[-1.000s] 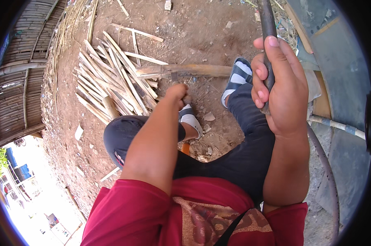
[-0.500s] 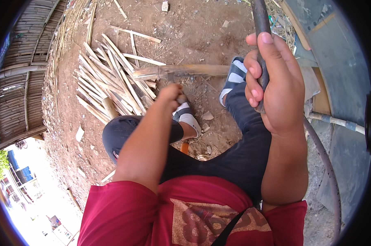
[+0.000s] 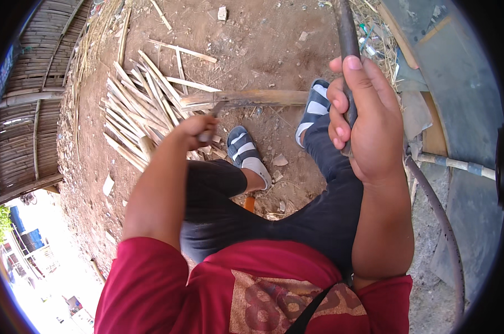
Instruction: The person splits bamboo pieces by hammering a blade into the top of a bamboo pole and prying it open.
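My left hand is closed around the handle of a knife-like tool with a short dark blade. In view, that blade overlaps the lower edge of a brown length of wood lying across the ground, but I cannot tell whether they touch. My right hand grips a dark rod, thumb on top and fingers curled round it. The rod runs up past the upper edge of the view. Beside my left hand lies a heap of pale split sticks.
My sandalled feet rest on bare dirt near the wood. A bamboo-slat wall stands at left, grey panels at right. A dark curved pipe runs beside my right arm. Something orange shows between my legs.
My left hand has moved left and slightly down with the tool, uncovering more of my left sandal. My right hand and the rod have shifted slightly left.
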{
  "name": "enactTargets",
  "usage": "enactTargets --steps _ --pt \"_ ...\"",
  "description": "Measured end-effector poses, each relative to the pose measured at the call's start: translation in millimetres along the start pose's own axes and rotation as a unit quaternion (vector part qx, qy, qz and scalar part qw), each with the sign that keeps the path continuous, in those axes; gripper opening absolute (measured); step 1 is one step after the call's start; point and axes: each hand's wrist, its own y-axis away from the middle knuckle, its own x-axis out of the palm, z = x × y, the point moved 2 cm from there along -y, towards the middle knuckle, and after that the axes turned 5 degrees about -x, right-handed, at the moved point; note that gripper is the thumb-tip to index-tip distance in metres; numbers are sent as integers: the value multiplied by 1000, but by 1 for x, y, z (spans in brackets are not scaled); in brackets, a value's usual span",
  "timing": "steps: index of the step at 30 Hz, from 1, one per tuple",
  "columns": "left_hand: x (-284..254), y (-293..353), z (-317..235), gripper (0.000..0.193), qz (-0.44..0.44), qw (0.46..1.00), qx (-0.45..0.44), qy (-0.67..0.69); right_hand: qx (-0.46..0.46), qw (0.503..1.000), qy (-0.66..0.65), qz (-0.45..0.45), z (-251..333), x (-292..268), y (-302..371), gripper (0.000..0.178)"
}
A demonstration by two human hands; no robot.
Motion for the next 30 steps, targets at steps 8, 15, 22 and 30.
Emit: enactTargets --steps 8,15,22,30 --pt "36 -13 2 8 -164 980 54 -101 20 999 -23 -17 -3 2 -11 35" --pt "9 -16 -12 6 -109 989 34 -96 13 1000 0 3 -1 1 -1 34" --pt "-77 -17 -20 9 -73 986 -1 -147 31 1000 1 1 -4 -1 -8 34" --pt "73 -60 23 12 -206 966 138 -74 18 1000 -16 6 0 2 -4 35"
